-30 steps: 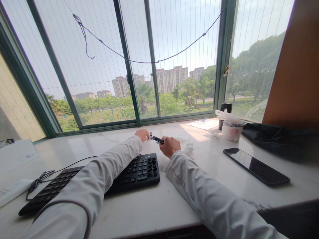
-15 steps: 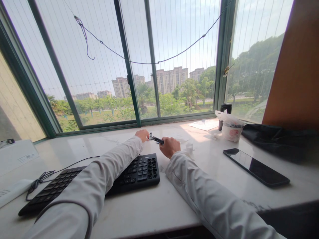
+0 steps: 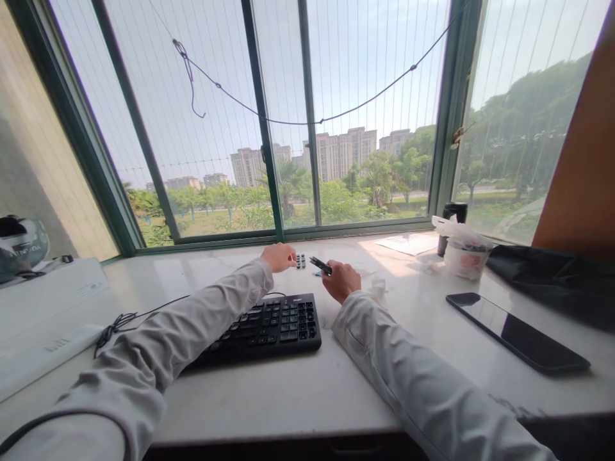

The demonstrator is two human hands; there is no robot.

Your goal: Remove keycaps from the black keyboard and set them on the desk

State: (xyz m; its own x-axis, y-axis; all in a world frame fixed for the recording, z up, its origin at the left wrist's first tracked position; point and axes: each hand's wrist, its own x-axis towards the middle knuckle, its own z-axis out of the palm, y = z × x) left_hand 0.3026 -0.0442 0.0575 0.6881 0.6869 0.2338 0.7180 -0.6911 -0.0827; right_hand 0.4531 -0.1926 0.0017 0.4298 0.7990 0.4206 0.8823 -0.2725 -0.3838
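My right hand [image 3: 342, 280] is wrapped round a short black tool [image 3: 321, 266] whose forked tip points left and away from me. Just left of that tip, several small dark keycaps [image 3: 300, 261] lie in rows on the white tabletop [image 3: 269, 397]. Beside them is my left hand [image 3: 280, 257], its fingers curled together at their left edge; what they hold, if anything, is too small to make out. Under my left forearm sits a black keyboard [image 3: 269, 330], partly covered by the sleeve. Keys at its right end look different from the rest, as if uncapped.
A black phone [image 3: 516, 333] lies at the right. Behind it stand a tub in a plastic bag [image 3: 466, 253], a dark cylinder [image 3: 451, 221] and a black cloth-like bag [image 3: 538, 275]. Crumpled clear plastic [image 3: 377, 288] is near my right wrist. A white box [image 3: 52, 301] occupies the left.
My left hand has drawn apart from the tool and is beside the keycaps, which now show clearly. The tool's forked tip is free. The view has shifted a little left.
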